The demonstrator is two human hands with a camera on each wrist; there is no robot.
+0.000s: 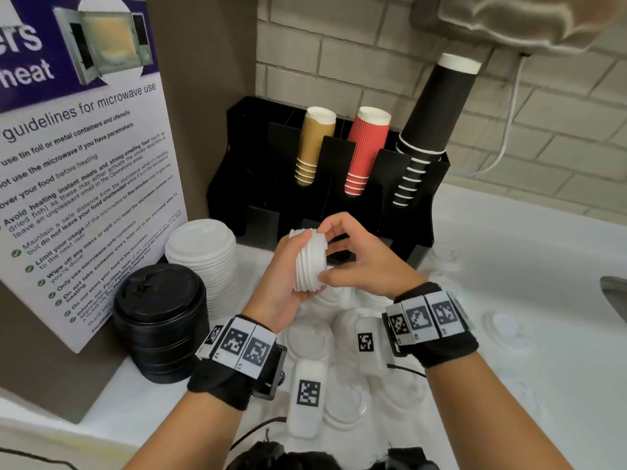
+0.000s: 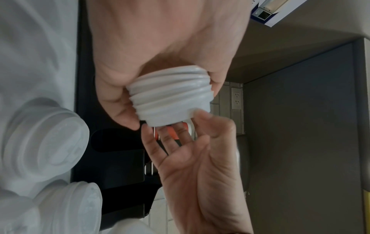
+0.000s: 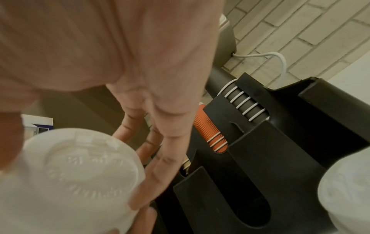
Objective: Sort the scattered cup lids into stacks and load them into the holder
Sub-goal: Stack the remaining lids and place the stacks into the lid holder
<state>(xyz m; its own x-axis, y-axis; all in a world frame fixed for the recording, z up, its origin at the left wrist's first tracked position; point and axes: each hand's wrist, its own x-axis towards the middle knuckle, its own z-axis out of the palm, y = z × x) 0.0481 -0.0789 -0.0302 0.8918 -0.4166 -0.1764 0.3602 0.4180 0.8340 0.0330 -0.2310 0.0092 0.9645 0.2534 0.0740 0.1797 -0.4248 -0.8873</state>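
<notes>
A short stack of small white lids (image 1: 310,262) lies on its side in the air before the black holder (image 1: 417,239). My left hand (image 1: 291,266) cups it from the left, thumb on top and fingers underneath. My right hand (image 1: 336,254) pinches the rim of the rightmost lid between index finger and thumb. The left wrist view shows the ribbed stack (image 2: 172,96) in my left palm, with the right hand (image 2: 200,158) touching its end. In the right wrist view the end lid's embossed face (image 3: 80,171) fills the lower left, beside the holder's front slots (image 3: 260,197).
A tall white lid stack (image 1: 203,252) and a black lid stack (image 1: 159,320) stand at the left by a microwave sign (image 1: 84,164). Several loose white lids (image 1: 305,340) lie on the white counter under my wrists. Gold (image 1: 312,144), red (image 1: 364,150) and black cups (image 1: 431,123) fill the holder's back.
</notes>
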